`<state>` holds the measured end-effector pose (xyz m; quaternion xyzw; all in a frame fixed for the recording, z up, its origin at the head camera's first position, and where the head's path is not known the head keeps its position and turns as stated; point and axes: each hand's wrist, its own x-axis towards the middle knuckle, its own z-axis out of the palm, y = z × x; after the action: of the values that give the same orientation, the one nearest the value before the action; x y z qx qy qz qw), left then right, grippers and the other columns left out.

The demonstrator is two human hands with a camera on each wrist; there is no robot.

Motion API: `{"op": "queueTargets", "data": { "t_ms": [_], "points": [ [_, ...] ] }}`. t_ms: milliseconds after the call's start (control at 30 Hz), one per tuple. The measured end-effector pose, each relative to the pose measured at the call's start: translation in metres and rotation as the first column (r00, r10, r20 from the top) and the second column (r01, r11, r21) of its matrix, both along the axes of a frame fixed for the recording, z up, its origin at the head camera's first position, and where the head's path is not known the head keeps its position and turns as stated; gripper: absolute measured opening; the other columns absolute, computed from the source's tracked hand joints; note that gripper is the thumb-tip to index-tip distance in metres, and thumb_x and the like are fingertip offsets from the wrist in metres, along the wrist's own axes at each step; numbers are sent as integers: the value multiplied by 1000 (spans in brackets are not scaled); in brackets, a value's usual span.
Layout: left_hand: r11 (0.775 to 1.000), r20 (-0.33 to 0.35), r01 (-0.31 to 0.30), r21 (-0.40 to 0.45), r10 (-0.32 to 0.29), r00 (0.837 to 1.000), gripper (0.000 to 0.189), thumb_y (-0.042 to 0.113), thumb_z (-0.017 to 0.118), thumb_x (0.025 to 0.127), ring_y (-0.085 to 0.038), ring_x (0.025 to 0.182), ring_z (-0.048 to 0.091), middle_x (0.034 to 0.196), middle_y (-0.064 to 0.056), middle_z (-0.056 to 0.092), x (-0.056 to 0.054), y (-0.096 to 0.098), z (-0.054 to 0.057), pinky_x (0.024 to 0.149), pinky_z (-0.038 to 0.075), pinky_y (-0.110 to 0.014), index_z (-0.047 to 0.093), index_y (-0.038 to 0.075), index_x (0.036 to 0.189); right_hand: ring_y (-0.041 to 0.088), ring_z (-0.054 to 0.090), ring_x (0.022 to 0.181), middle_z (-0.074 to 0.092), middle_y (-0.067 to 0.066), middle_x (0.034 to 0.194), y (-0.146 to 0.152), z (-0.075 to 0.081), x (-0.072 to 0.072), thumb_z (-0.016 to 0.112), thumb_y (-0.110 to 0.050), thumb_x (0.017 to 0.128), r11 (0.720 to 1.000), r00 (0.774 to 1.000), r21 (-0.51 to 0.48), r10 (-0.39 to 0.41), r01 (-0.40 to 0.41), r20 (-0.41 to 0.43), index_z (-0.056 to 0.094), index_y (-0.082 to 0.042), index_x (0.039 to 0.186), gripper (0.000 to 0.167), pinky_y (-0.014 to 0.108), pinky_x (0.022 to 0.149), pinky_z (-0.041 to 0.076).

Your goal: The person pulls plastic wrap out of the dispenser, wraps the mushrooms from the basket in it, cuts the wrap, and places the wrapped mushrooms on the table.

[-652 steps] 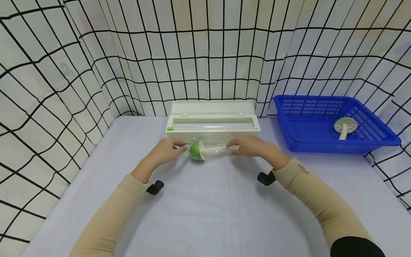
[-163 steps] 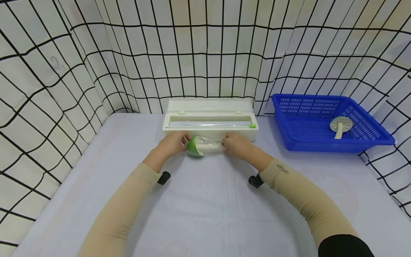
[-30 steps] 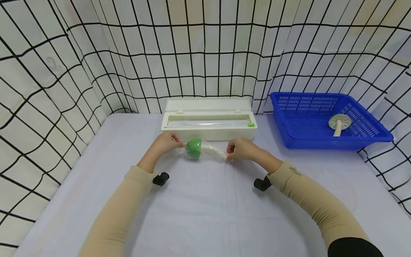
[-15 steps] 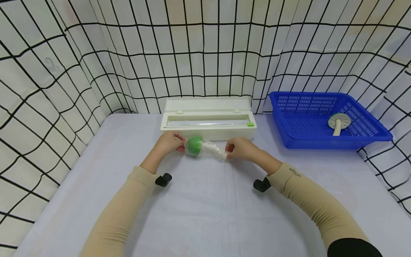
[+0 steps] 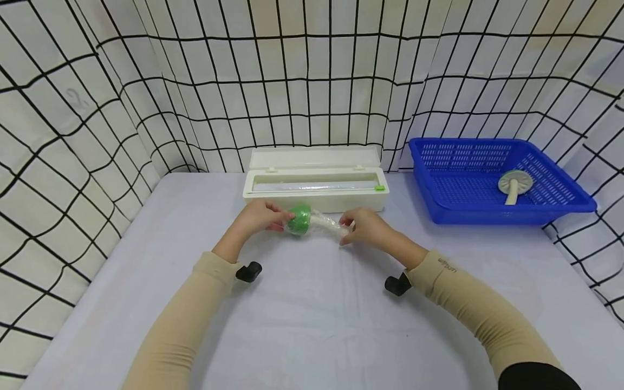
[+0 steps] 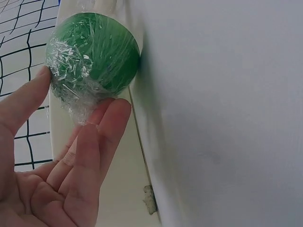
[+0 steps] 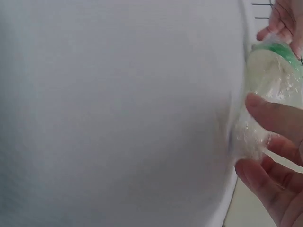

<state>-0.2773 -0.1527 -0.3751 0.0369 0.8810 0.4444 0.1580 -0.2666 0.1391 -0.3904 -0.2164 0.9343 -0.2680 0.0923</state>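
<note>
Cling film wraps a toy mushroom [image 5: 298, 220] with a rounded green cap and a pale stem, lying sideways before the white cling film dispenser [image 5: 312, 203]. My left hand [image 5: 258, 218] holds the cap end, thumb against one side and fingertips at the other. In the left wrist view, crinkled film gathers over the green cap [image 6: 97, 54] above the fingertips. Around the far end of the stem, my right hand [image 5: 368, 227] has its thumb and fingers. The right wrist view shows the wrapped stem [image 7: 272, 82] between them.
A blue basket [image 5: 487, 215] stands at the back right with another mushroom [image 5: 515, 182], underside showing. The dispenser's lid [image 5: 314, 157] is raised, and its green slider [image 5: 379, 188] sits at the right end. Black wire mesh [image 5: 312, 81] encloses the white tabletop [image 5: 312, 325].
Earlier the green slider was at the dispenser's left end; it is now at the right. Film has been drawn closer around the mushroom. My left fingers moved from the film's end onto the cap.
</note>
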Motion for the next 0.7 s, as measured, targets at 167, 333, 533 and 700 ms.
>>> {"op": "queueTargets", "data": {
  "t_ms": [167, 333, 533, 700],
  "points": [
    [1000, 20, 11, -7, -11, 1000, 51, 34, 78, 92, -21, 84, 73, 100, -14, 73, 0, 3, 2, 92, 53, -44, 60, -5, 120, 25, 64, 98, 70, 11, 104, -7, 1, 8, 88, -12, 80, 987, 985, 154, 78, -54, -152, 72, 0, 113, 39, 39, 90, 53],
    [998, 33, 61, 15, -61, 998, 52, 29, 76, 94, -20, 79, 73, 99, -16, 73, 0, 3, 3, 90, 56, -42, 60, -8, 126, 27, 68, 103, 74, 14, 108, -2, 9, 12, 72, 2, 90, 988, 986, 123, 105, -89, -132, 74, 4, 116, 26, 40, 91, 55],
    [992, 80, 120, 36, -123, 989, 35, 26, 75, 95, -19, 72, 72, 88, -12, 73, 2, 2, 4, 83, 59, -36, 67, -6, 108, 22, 69, 99, 74, 14, 115, 7, 13, 12, 68, 3, 94, 988, 989, 93, 130, -123, -67, 75, 0, 119, 26, 34, 83, 57],
    [991, 68, 117, 59, -120, 990, 29, 23, 73, 97, -17, 71, 72, 82, -10, 72, 3, 0, 5, 83, 59, -37, 68, -5, 97, 12, 58, 75, 76, 12, 107, 9, 12, 10, 67, 2, 94, 985, 986, 74, 158, -153, -62, 75, -2, 121, 28, 25, 64, 49]
  ]
}}
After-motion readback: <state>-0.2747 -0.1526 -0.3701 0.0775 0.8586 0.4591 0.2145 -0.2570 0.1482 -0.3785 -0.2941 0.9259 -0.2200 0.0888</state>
